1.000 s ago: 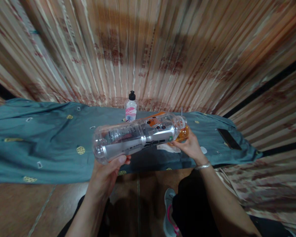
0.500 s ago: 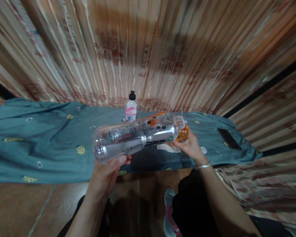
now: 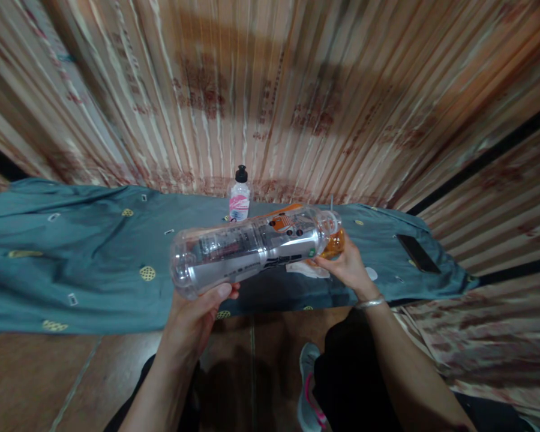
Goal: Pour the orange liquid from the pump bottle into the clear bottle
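Observation:
A large clear plastic bottle (image 3: 247, 249) with a silver and orange label lies tilted across the middle of the view, its mouth to the right and slightly higher. My left hand (image 3: 204, 306) grips its bottom end from below, thumb along the side. Around an orange container (image 3: 333, 243), just behind the bottle's mouth, the fingers of my right hand (image 3: 346, 267) are closed. The bottle's neck overlaps this container, and whether the two touch is unclear. Beyond the big bottle stands a small clear bottle (image 3: 239, 201) with a black cap and pink label.
A teal cloth (image 3: 103, 240) with yellow pineapple prints covers the long surface. Toward its right end lies a dark phone (image 3: 417, 253). White tissue (image 3: 308, 270) and a white round item (image 3: 371, 274) are near my right hand. A pleated curtain (image 3: 252, 108) hangs behind.

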Motion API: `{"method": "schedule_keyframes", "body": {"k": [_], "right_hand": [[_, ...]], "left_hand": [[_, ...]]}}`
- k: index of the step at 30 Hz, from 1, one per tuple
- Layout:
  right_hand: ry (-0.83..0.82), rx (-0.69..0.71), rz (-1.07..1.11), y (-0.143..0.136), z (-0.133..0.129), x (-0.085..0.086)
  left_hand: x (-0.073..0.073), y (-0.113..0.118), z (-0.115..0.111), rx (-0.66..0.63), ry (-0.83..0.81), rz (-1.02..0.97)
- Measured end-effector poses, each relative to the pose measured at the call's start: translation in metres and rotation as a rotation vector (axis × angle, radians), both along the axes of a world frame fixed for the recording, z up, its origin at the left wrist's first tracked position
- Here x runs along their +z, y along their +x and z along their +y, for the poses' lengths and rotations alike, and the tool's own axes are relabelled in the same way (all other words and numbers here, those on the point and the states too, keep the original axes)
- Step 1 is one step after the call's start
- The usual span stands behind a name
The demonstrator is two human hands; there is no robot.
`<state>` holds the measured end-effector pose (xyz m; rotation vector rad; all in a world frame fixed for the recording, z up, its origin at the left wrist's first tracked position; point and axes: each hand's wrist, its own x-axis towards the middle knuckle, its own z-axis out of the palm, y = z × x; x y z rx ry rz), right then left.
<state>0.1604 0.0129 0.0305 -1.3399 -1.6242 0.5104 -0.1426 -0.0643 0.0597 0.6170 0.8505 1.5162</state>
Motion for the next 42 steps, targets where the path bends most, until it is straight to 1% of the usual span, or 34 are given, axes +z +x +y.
{"method": "schedule_keyframes", "body": {"k": [9,13,22,27,34,39,42], "right_hand": [[-0.026,-0.009,-0.021,0.002,0.000,0.000],[-0.021,-0.007,-0.014,0.002,0.001,-0.001],[-0.003,-0.011,-0.021,0.001,0.001,-0.001],[-0.001,-0.017,-0.045,0.003,0.001,-0.001],[-0.017,-0.019,-0.003,0.003,0.002,-0.003],[0.003,-0.026,-0.028,0.001,0.001,-0.001],[-0.002,-0.032,-0.042,0.002,0.000,0.001]], "left_hand": [[0.002,0.002,0.001,0.034,-0.003,0.037],[-0.001,-0.001,0.000,-0.006,0.018,0.044],[-0.006,-0.004,0.000,-0.032,0.043,0.086],[0.000,0.000,0.001,0.006,0.031,0.061],[0.009,0.003,-0.002,0.037,-0.024,0.047],[0.008,0.003,0.001,0.052,-0.022,0.059],[0.006,0.002,0.001,0.039,-0.014,0.062]]}}
